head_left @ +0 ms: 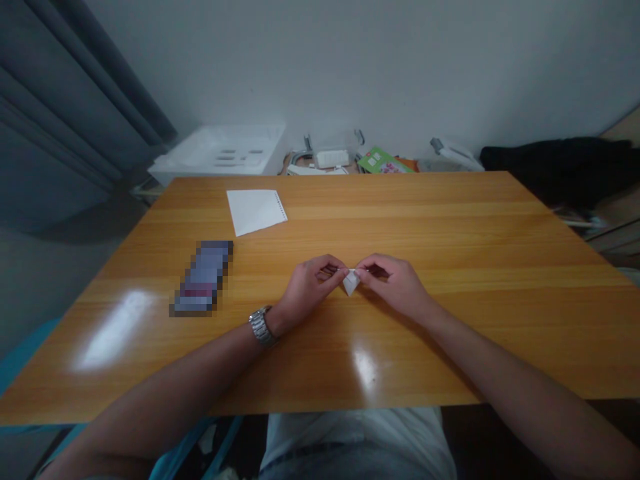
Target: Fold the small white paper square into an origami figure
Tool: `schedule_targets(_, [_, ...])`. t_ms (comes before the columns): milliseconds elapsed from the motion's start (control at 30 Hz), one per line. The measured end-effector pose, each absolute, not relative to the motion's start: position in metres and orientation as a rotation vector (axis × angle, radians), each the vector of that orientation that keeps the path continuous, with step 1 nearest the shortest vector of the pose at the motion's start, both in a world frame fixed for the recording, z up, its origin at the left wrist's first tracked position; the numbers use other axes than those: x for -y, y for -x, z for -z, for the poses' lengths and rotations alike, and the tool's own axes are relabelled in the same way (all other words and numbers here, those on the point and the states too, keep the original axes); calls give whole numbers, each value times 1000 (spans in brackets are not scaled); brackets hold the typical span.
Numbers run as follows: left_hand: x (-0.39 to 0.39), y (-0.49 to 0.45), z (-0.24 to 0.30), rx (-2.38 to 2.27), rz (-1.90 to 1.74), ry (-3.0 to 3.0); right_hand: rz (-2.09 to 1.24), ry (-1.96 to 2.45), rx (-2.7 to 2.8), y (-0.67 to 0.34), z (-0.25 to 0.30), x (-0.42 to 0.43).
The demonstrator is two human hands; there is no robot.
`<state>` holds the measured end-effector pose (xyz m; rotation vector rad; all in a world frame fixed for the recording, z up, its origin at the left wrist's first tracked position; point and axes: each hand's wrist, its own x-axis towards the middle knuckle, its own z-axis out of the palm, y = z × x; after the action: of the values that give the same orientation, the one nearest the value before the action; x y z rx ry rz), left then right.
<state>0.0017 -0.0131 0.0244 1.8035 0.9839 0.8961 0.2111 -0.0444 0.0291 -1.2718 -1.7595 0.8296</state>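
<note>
A small piece of folded white paper [351, 283] hangs point-down between my two hands, just above the wooden table [320, 360]. On its left corner, the thumb and fingers of my left hand [316, 281] are pinched together. My right hand [391, 279] pinches the opposite corner the same way. Part of the paper's upper edge is hidden by the fingertips. A silver watch [262, 327] sits on my left wrist.
A white sheet with a perforated edge [256, 212] lies at the far left of the table. Nearer stands a blurred-out phone-like object [204, 279]. Behind the table's far edge are a white tray [220, 150], a green booklet [383, 161] and dark cloth [560, 167].
</note>
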Motion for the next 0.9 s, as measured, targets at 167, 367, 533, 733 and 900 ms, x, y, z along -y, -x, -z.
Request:
schedule_targets(167, [11, 0, -24, -1000, -884, -1814, -886, 1271, 1719, -215, -25, 41])
schedule_targets(367, [9, 2, -23, -1025, -880, -1834, -982, 1252, 1696, -221, -25, 38])
schedule_targets(533, [9, 2, -26, -1016, -881, -1827, -989, 1236, 1711, -223, -23, 36])
schedule_targets(733, [11, 0, -27, -1036, -906, -1821, -1015, 1238, 1637, -217, -20, 39])
schedule_targets(900, [11, -1, -25, -1018, -928, -1840, -1084, 1291, 1605, -211, -22, 41])
